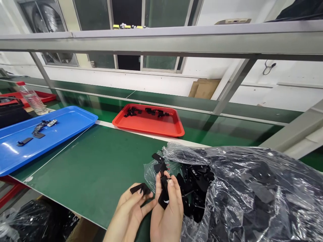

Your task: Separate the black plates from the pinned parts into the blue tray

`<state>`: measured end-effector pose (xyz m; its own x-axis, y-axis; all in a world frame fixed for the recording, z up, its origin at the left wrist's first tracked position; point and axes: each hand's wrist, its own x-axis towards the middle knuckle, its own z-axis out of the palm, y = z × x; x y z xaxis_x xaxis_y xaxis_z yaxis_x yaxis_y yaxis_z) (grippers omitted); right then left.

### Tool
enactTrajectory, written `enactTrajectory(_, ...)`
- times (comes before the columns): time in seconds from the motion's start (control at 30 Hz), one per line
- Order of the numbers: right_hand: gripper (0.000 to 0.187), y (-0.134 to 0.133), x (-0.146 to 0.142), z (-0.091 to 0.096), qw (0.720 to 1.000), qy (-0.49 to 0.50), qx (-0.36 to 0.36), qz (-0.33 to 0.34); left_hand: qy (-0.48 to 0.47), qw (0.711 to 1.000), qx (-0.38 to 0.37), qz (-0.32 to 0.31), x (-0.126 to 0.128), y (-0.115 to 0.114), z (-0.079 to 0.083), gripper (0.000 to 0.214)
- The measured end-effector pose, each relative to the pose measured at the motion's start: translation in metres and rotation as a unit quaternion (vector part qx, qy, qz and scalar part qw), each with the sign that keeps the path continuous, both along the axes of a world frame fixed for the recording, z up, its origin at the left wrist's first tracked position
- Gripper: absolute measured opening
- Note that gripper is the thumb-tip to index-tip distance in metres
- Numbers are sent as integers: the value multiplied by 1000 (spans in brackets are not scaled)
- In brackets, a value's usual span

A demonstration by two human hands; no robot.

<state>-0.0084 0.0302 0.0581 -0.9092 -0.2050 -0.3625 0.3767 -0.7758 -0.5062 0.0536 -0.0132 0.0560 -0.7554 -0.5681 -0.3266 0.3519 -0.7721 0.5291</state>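
My left hand [130,212] pinches a small flat black plastic part [140,189] between thumb and fingertips, low over the green table. Beside it my right hand [168,211] is closed round a few stacked black parts [164,195], its fingers curled over them. Both hands sit at the mouth of a large clear plastic bag [252,191] full of several more black parts, which spill out at its opening [158,161].
A red tray [148,126] with several black parts lies across the table. A blue tray [73,122] at left holds a few dark parts. A water bottle [31,98] stands far left. A metal frame rail [161,40] runs overhead.
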Motion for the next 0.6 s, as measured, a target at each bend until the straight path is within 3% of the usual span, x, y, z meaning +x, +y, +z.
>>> enactTrajectory(0.13, 37, 2, -1, -1, 1000, 1, 2, -14, -19, 999, 27, 10, 1, -6, 8, 3)
enactTrajectory(0.37, 34, 2, -2, -5, 999, 32, 23, -19, -18, 997, -70, 3, 8, -22, 14, 26)
enactTrajectory(0.6, 38, 2, -3, -9, 999, 38, 34, -15, 30, 997, -3, -64, 15, -39, 21, 46)
